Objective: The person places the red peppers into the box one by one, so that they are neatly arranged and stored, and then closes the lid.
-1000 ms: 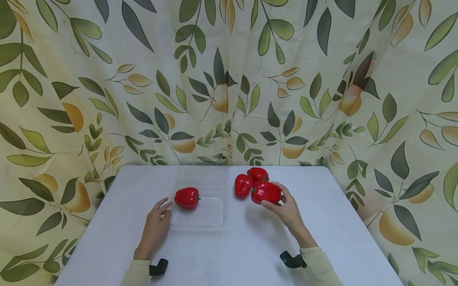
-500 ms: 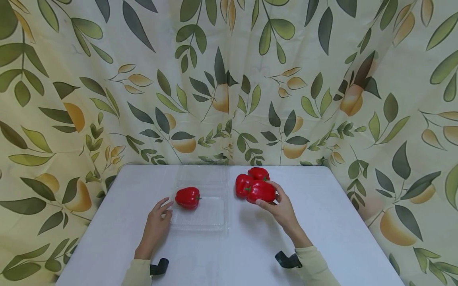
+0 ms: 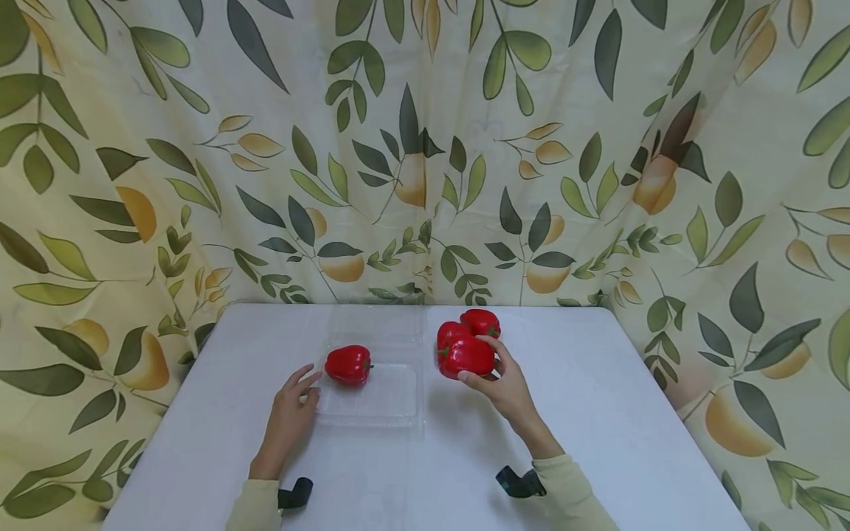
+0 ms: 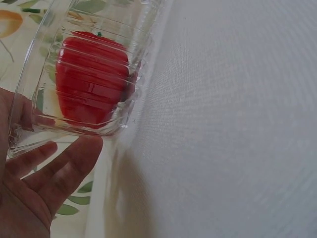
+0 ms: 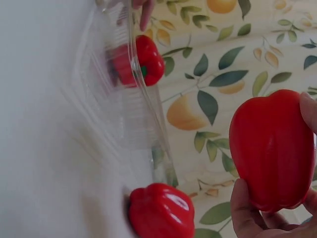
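- We see the right hand (image 3: 508, 383) curled round a held red pepper (image 3: 466, 357), lifted, its long axis left-to-right.
- The clear tray (image 3: 395, 394) lies leftward, nearer the left hand (image 3: 292, 409), whose loosely straight fingers seem to touch its edge.
- We count one tray, four peppers: the held one, one tray pepper (image 3: 348, 366), two loose peppers (image 3: 480, 323) behind.

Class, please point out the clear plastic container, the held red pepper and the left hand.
Clear plastic container (image 3: 392, 397): head view, bare part of its floor.
Held red pepper (image 5: 273, 148): right wrist view, middle of its side.
Left hand (image 3: 291, 408): head view, back of the hand.
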A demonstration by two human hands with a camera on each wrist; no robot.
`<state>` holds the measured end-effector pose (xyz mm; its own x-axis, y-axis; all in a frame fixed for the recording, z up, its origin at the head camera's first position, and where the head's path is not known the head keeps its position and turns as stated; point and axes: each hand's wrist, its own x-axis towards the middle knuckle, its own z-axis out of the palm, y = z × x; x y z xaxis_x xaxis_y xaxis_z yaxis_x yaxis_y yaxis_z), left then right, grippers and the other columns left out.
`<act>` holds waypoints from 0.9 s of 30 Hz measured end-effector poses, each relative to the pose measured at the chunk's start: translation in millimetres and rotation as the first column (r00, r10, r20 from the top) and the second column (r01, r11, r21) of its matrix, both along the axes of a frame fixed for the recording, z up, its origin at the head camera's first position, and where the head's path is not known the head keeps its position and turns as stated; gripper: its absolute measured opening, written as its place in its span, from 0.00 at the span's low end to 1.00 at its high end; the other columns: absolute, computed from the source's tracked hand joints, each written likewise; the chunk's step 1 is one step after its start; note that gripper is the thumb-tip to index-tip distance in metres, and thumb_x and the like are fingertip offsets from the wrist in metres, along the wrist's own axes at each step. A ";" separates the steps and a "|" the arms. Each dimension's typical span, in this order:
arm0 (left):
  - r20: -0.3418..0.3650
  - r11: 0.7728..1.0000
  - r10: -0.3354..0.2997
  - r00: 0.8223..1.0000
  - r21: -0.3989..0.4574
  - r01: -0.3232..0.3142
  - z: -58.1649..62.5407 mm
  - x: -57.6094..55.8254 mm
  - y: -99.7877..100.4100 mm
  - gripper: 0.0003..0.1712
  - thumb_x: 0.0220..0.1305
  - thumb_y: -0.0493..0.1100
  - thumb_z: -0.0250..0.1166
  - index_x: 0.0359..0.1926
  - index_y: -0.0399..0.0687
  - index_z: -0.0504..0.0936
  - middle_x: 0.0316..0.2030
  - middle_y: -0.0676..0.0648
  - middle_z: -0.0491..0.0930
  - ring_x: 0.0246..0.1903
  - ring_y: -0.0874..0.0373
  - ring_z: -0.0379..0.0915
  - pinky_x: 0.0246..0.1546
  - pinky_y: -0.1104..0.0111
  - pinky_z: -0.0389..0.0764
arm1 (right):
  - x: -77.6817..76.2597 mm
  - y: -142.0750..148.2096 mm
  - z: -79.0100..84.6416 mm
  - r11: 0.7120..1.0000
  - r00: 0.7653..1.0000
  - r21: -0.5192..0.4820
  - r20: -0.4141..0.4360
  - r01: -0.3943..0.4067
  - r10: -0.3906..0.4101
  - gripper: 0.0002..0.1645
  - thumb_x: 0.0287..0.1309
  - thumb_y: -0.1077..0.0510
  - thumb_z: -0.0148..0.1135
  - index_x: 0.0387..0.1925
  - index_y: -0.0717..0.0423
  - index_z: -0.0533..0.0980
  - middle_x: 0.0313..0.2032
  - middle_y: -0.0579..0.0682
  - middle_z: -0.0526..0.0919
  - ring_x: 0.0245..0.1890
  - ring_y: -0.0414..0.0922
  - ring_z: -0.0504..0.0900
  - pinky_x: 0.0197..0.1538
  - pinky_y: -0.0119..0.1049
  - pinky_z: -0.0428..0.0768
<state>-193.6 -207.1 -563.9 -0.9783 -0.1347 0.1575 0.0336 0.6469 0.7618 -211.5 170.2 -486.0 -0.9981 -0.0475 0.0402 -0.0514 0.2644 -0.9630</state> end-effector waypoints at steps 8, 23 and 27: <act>-0.005 1.000 -0.002 1.000 0.000 0.002 0.0 0.1 -1.5 0.21 0.70 0.40 0.56 0.61 0.43 0.78 0.69 0.45 0.68 0.52 0.46 0.81 0.48 0.58 0.85 | 1.3 -18.6 1.8 0.998 0.999 -0.037 -0.012 -0.047 0.046 0.52 0.41 0.52 0.79 0.67 0.41 0.62 0.66 0.51 0.67 0.65 0.54 0.68 0.53 0.47 0.85; -0.031 1.000 -0.004 1.000 -0.003 0.004 0.3 1.7 -1.4 0.20 0.69 0.40 0.57 0.60 0.43 0.79 0.68 0.45 0.70 0.51 0.47 0.82 0.47 0.57 0.85 | 4.4 -44.4 9.4 0.993 0.996 -0.070 0.008 -0.091 0.092 0.51 0.42 0.55 0.79 0.68 0.47 0.63 0.66 0.53 0.67 0.65 0.56 0.67 0.52 0.47 0.85; -0.038 1.000 0.004 0.999 0.001 -0.004 0.1 1.6 -0.7 0.20 0.69 0.40 0.56 0.60 0.42 0.79 0.68 0.45 0.70 0.51 0.47 0.82 0.47 0.56 0.85 | 4.7 -50.5 10.6 0.989 0.993 -0.097 0.003 -0.116 0.117 0.48 0.42 0.55 0.78 0.66 0.44 0.65 0.65 0.52 0.69 0.65 0.56 0.68 0.51 0.47 0.85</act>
<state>-192.1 -207.8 -563.8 -0.9712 -0.1385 0.1941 0.0599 0.6463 0.7607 -206.7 119.7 -475.4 -0.9863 -0.1596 0.0412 -0.0676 0.1633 -0.9843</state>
